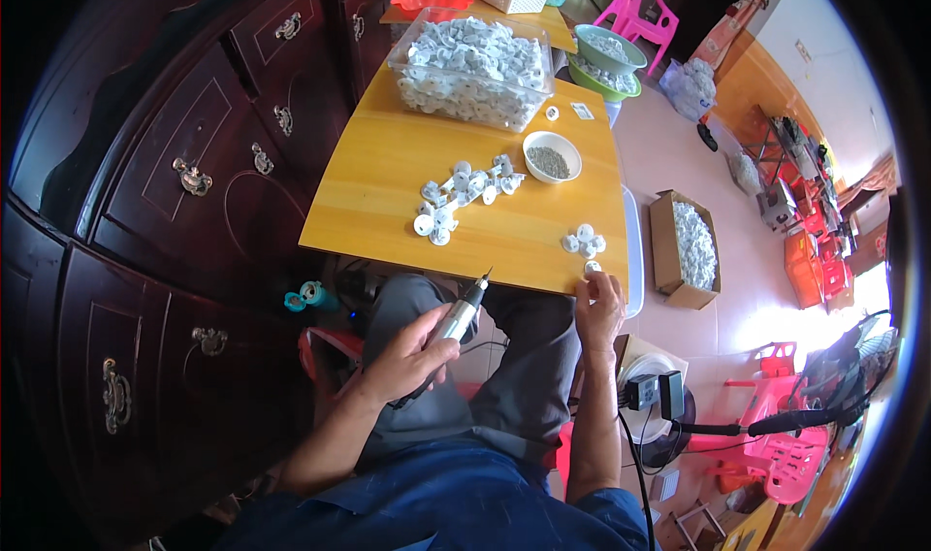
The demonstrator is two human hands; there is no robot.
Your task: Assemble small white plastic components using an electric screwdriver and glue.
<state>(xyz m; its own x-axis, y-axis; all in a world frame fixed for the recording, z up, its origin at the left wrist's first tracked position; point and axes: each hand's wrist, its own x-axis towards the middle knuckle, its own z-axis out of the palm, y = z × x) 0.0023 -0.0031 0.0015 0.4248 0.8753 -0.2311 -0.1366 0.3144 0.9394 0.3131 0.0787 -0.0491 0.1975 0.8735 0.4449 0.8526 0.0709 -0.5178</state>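
Note:
My left hand (pixel 417 357) is wrapped round a silver and black electric screwdriver (pixel 456 323), whose thin bit points up toward the table's front edge. At the table's right front corner, my right hand (pixel 601 308) has its fingertips closed on a small white plastic part (pixel 593 268). Just beyond it lies a small group of similar white round parts (pixel 584 241). A longer, loose cluster of these parts (pixel 465 187) spreads over the middle of the table. Behind that cluster stands a white bowl (pixel 574 150) holding many tiny grey pieces, perhaps screws.
A clear plastic bin (pixel 465 114) heaped with white parts fills the back of the yellow wooden table (pixel 369 163). Dark drawers (pixel 194 178) line the left side. On the floor to the right is a cardboard box (pixel 667 260) of white parts; stacked basins (pixel 635 56) stand behind.

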